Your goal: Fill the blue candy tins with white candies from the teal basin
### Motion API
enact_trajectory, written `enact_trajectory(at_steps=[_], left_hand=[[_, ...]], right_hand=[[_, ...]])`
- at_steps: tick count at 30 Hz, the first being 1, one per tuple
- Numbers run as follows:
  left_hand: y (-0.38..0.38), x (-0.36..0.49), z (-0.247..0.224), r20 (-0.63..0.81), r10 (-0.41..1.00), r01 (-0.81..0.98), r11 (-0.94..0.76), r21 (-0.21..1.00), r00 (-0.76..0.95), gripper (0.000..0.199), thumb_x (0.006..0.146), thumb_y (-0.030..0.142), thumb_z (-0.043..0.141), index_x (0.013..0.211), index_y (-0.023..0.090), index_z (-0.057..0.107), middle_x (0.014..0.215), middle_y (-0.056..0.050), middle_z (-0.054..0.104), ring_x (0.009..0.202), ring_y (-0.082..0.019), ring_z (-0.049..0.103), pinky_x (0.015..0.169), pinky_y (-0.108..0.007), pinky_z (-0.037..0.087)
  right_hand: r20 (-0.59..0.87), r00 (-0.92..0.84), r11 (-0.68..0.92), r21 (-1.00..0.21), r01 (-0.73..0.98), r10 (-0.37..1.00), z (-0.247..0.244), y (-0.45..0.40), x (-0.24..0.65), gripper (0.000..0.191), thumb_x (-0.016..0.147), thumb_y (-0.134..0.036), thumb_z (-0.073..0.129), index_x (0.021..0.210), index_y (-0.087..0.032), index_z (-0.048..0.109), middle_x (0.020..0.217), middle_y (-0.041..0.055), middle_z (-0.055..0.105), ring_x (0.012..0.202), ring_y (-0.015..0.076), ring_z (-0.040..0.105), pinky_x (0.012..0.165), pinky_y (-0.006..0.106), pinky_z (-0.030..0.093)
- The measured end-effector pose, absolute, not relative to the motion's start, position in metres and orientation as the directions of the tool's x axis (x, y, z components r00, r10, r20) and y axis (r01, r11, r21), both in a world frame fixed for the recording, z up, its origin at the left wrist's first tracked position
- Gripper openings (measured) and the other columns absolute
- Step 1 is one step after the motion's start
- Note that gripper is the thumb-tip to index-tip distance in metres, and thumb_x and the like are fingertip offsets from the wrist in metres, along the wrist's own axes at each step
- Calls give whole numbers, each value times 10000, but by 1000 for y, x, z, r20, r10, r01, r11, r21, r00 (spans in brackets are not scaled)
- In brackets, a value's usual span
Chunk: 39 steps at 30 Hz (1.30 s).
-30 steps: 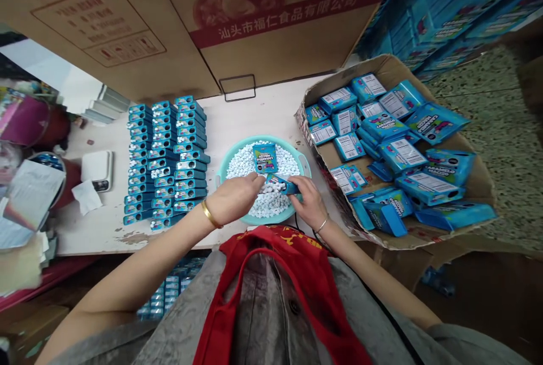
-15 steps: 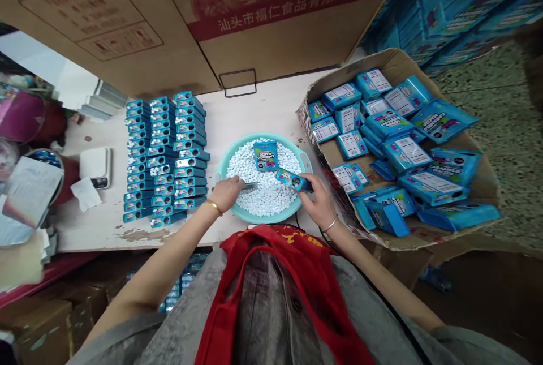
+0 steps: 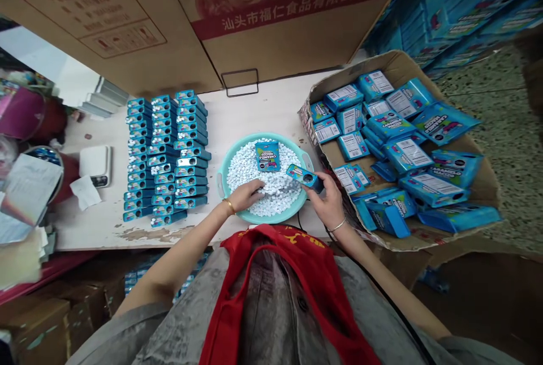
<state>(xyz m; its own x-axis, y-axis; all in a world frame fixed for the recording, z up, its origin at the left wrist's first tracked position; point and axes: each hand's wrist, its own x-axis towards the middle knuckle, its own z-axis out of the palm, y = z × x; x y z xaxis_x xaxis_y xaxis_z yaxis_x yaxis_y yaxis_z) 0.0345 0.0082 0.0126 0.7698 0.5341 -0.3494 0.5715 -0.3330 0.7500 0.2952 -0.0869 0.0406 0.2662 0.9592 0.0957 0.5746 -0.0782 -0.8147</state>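
My left hand [image 3: 245, 195] reaches over the near left side of a turquoise basin [image 3: 222, 168]. Its fingers are closed on a small scoop, mostly hidden by the hand and by a heap of white candy pellets [image 3: 280, 184]. My right hand [image 3: 327, 200] is closed round the right end of a blue candy box [image 3: 304, 177], over the basin's right rim. A dark round hole shows in this box's narrow side, which faces up. Another blue box [image 3: 267, 156] lies flat on the pellets, printed face up.
Blue boxes with holes upward stand in three rows [image 3: 163, 155] on the left. A carton tray [image 3: 316, 141] of blue boxes is at right. Large cardboard boxes [image 3: 271, 51] wall the back. A white scale [image 3: 95, 166] and a pink bucket [image 3: 26, 109] are farther left.
My left hand has moved right and the scoop has gone from bare metal to heaped with pellets. My right hand has shifted slightly right with the blue candy box.
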Motion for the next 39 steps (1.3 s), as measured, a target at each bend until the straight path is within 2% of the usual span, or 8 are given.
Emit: enact_trajectory(at_steps=[6,14,18,22,26,29,32,39], left_hand=[[28,24,96,-274,510,525,-454,720,815,243,952,287,462,1155,177,538,1096,-93,612,1015,-194,587,907,-311,460],[27,71,170,-492,501,684,-655,322,712,230,938,146,400,1085,157,578,1016,-97,602,901,-217,612,800,-345,489],[12,84,192,-469,542,702,-649,294,697,263,943,109,352,1010,163,601,956,-106,586,899,-230,602,819,-384,486],[18,62,180,-430,611,739,-619,266,665,245,948,148,376,1052,186,595,974,-96,582,915,-228,598,809,-369,487],[26,28,111,-532,655,827,-533,177,536,242,916,126,424,1099,168,577,1061,-110,593,957,-250,609,779,-357,488],[15,32,48,-627,583,849,-446,284,516,259,888,68,436,1078,150,591,1088,-126,608,1016,-251,611,832,-357,485],[-4,56,6,-595,549,809,-398,432,587,259,915,142,476,1157,172,563,1180,-103,608,1079,-219,600,913,-327,471],[-6,45,10,-412,574,641,-276,716,708,235,921,249,508,1138,171,555,1118,-89,635,1021,-200,607,914,-321,472]], right_hand=[[128,129,19,-777,629,983,43,-83,289,352,839,-199,536,1188,-234,555,1132,102,631,1075,272,593,958,480,489],[169,-9,137,-761,634,986,41,-80,271,386,845,-136,492,1215,-231,551,1151,114,627,1122,286,568,997,524,476],[161,-20,138,-769,624,987,39,-80,270,396,836,-141,502,1217,-242,547,1154,107,630,1116,287,573,983,531,481],[146,15,107,-792,602,989,38,-82,274,388,833,-151,500,1207,-245,547,1151,101,629,1113,278,577,991,515,477],[112,82,45,-819,573,990,41,-84,281,357,838,-186,519,1190,-238,549,1148,104,622,1097,271,586,960,482,492],[110,136,13,-820,572,985,43,-84,286,317,847,-229,554,1164,-224,559,1119,102,630,1055,260,599,921,449,502],[116,189,-12,-822,569,975,45,-84,291,300,849,-274,594,1142,-216,564,1093,92,638,1016,246,607,896,422,502],[89,276,-81,-833,547,957,44,-87,298,332,848,-335,624,1150,-218,549,1067,73,638,978,231,605,884,407,498]])
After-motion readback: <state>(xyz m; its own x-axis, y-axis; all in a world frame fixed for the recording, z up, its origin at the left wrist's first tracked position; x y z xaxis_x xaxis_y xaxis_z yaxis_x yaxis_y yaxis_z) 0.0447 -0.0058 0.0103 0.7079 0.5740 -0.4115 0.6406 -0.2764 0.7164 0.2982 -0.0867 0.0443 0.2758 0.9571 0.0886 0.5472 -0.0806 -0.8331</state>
